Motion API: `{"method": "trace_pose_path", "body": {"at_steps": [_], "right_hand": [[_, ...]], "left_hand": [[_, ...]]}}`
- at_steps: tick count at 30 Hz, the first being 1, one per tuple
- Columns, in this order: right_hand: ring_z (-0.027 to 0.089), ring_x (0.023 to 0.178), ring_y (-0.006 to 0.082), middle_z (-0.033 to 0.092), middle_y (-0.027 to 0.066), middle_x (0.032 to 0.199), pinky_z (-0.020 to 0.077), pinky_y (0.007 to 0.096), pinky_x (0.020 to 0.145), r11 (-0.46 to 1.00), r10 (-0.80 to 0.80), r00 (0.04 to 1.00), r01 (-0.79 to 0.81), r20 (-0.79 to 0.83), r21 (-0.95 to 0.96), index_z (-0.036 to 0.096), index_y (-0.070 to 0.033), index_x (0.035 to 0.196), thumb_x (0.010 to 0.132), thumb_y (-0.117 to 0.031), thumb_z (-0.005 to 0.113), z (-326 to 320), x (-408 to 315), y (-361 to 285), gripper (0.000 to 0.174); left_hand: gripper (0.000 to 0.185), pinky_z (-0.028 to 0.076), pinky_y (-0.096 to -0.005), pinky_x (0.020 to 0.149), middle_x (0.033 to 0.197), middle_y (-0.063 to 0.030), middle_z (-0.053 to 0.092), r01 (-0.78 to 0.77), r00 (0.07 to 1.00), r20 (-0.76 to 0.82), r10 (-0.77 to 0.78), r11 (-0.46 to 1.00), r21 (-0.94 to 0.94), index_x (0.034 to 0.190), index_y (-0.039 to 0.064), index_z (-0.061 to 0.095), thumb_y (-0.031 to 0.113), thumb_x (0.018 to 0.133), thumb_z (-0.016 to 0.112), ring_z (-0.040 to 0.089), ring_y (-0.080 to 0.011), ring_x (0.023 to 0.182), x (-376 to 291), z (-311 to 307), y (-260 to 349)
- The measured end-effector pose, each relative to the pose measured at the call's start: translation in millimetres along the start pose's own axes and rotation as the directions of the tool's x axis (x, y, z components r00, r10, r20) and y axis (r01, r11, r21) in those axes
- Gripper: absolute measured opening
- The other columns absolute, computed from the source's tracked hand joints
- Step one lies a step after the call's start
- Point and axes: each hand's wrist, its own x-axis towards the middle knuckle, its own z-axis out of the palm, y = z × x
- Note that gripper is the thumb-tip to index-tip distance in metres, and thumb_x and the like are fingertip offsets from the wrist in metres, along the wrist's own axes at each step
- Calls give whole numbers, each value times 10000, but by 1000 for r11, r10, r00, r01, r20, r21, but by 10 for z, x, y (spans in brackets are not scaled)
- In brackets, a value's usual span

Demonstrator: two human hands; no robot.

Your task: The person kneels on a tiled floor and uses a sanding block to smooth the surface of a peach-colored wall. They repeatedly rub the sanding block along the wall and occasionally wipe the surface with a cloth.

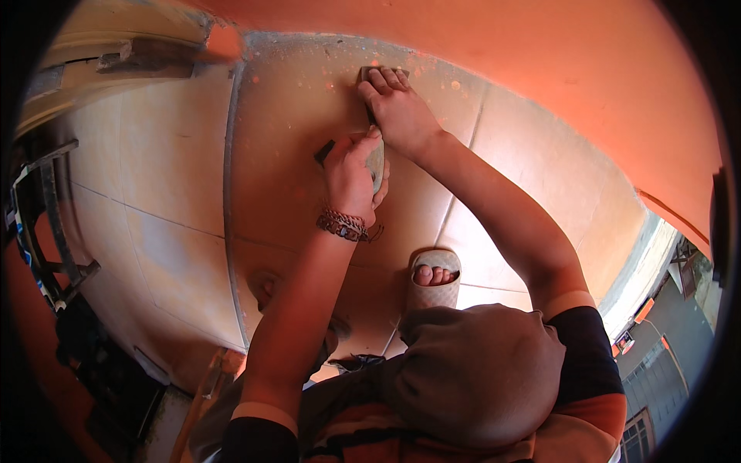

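Note:
Wrapped around a pale, rounded tool body or handle [377, 166], my left hand [354, 176] wears braided bracelets at its wrist. A short black part [325, 151] sticks out on its left side. Just beyond, my right hand [402, 113] lies with bent fingers on a dark flat plate or blade [366, 74], close to the tiled floor [289, 150]. A dark edge shows between the two hands; whether it joins the plate to the pale piece I cannot tell. Orange paint spots [455, 85] dot the floor near the wall's foot.
An orange wall [550, 63] curves along the far and right side. A raised tiled ledge or step [173, 173] runs along the left, with a dark metal frame [55, 214] beyond it. Sandalled feet [435, 278] stand below my hands. A doorway edge [637, 278] shows at right.

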Motion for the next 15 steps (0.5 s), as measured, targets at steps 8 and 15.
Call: {"method": "trace_pose_path", "body": {"at_steps": [8,15], "right_hand": [[431,1321,425,532,242,1281,333,501,1125,999,18,990,-21,140,26,544,8,1194,815,-122,632,-45,20,-35,410],[437,1326,394,535,236,1277,340,476,1132,999,35,991,-32,132,-24,540,1,1203,812,-76,625,-57,77,-53,408]], "left_hand": [[223,264,-270,290,620,-78,547,-66,998,-17,65,997,-39,1040,76,605,266,924,604,430,-156,347,-11,2,32],[182,271,-269,283,596,-72,534,-18,1000,-17,17,999,-43,991,73,592,237,915,612,423,-143,336,0,-11,64]]}}
